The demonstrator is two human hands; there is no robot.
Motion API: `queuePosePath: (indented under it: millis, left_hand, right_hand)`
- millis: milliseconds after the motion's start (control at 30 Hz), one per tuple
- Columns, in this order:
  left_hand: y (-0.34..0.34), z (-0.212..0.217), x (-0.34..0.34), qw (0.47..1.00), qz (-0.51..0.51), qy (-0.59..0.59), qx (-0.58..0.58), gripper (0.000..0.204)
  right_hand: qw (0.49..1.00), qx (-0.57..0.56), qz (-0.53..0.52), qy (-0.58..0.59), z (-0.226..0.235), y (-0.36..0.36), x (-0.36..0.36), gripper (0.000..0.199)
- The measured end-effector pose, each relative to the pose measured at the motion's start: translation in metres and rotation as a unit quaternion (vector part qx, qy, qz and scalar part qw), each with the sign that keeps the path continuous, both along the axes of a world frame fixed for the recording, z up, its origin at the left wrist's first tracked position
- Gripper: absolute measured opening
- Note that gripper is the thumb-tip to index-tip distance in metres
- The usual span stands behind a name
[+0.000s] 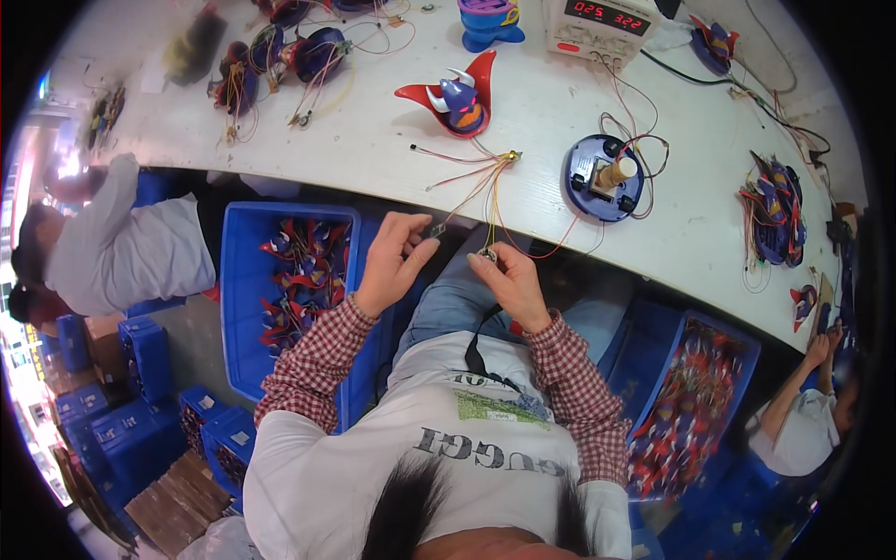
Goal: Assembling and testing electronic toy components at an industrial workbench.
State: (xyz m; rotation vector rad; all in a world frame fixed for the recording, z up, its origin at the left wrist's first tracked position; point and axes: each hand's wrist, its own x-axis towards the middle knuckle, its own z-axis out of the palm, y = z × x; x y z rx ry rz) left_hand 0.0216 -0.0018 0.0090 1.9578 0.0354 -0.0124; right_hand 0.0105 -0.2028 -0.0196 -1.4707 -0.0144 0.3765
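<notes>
My left hand (397, 261) pinches a small dark part (437, 230) on a wire at the table's front edge. Beside it, my right hand (513, 285) has its thumb and fingers closed on a small round metallic part (487, 254) with yellow wires. These wires lead up to a small circuit board (510, 158) on the table, where more red and white leads spread out. Just beyond lies a purple horned toy head (461, 105) with a red collar. To the right sits a round blue-purple base (586, 198) with a cylindrical tan piece on it.
A power supply (597, 26) with a red display stands at the back, near a blue cup-like holder (492, 33). Wired toy parts (779, 219) lie to the right, others (317, 56) far left. Blue bins (241, 308) of toy heads flank my legs. Other people sit on both sides.
</notes>
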Motion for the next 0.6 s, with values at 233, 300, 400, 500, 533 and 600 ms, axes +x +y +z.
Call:
queuePosePath:
  millis: [233, 300, 400, 500, 533, 600]
  left_hand:
    - [-0.009, -0.012, 0.004, 0.882, 0.063, 0.248, -0.395, 0.016]
    - [-0.009, -0.018, 0.002, 0.914, 0.034, 0.218, -0.34, 0.015]
    - [-0.008, -0.028, -0.002, 0.98, -0.047, 0.112, -0.159, 0.015]
    - [-0.011, -0.029, -0.001, 0.989, -0.043, 0.072, -0.123, 0.015]
    - [-0.012, -0.029, -0.001, 0.992, -0.04, 0.052, -0.105, 0.015]
    - [-0.014, -0.026, 0.0, 0.995, -0.038, 0.028, -0.087, 0.015]
  right_hand:
    - [0.997, -0.063, 0.017, -0.049, 0.004, -0.004, -0.003, 0.011]
    - [0.995, -0.078, 0.012, -0.056, 0.009, -0.005, -0.003, 0.011]
    - [0.99, -0.113, 0.005, -0.08, 0.022, -0.007, -0.001, 0.011]
    - [0.975, -0.169, 0.007, -0.147, 0.032, -0.01, 0.005, 0.011]
    - [0.964, -0.196, 0.008, -0.18, 0.035, -0.012, 0.008, 0.012]
    - [0.951, -0.224, 0.009, -0.215, 0.041, -0.015, 0.015, 0.012]
